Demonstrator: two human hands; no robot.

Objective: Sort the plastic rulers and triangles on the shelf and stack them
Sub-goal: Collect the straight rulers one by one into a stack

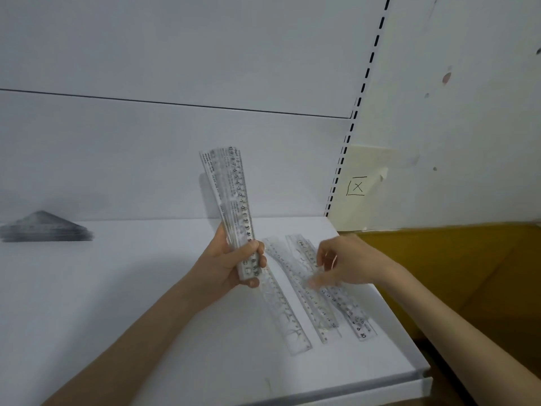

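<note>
My left hand [234, 266] grips the lower end of a bundle of clear plastic rulers [231, 194], which stands upright and fans out at the top. Three more clear rulers [307, 306] lie side by side on the white shelf [146, 303], to the right of that hand. My right hand [342, 263] hovers over their far ends with its fingers spread and loosely bent, fingertips at or just above one ruler. A stack of clear triangles [44, 228] rests at the far left of the shelf.
The shelf's front edge [380, 391] runs along the bottom right. A slotted upright [351, 127] stands at the shelf's right rear corner. Beyond it is a wall with a paper note marked X [357, 186] and a yellow-brown surface [453, 273] below.
</note>
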